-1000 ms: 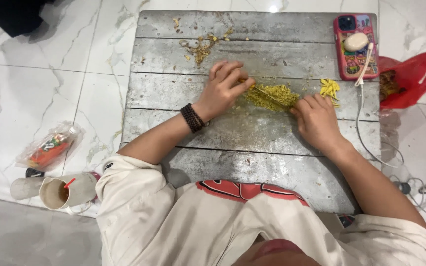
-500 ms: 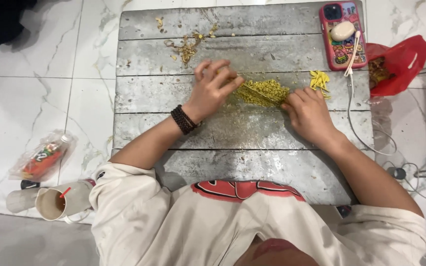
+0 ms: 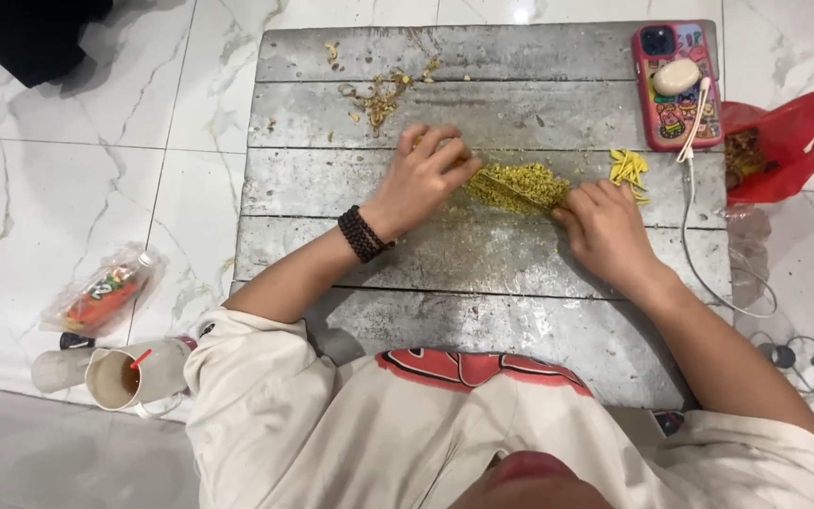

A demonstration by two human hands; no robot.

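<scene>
From the head camera, the hands work on a grey wooden board [image 3: 445,254] lying on a white marble floor [image 3: 96,188]. The left hand [image 3: 423,179] is curled with its fingers bent down on the left edge of a pile of chopped yellow-green bits [image 3: 517,186]. The right hand [image 3: 603,231] is closed at the right edge of the pile; a thin blade seems to cross the pile, but I cannot tell for sure. Right of the right hand lie yellow strips [image 3: 629,171], beyond them a phone [image 3: 675,87] and a red bag [image 3: 784,141]. Far left of the left hand stand a cup [image 3: 129,379] and a wrapped bottle [image 3: 101,294]. The lower body is cut off.
</scene>
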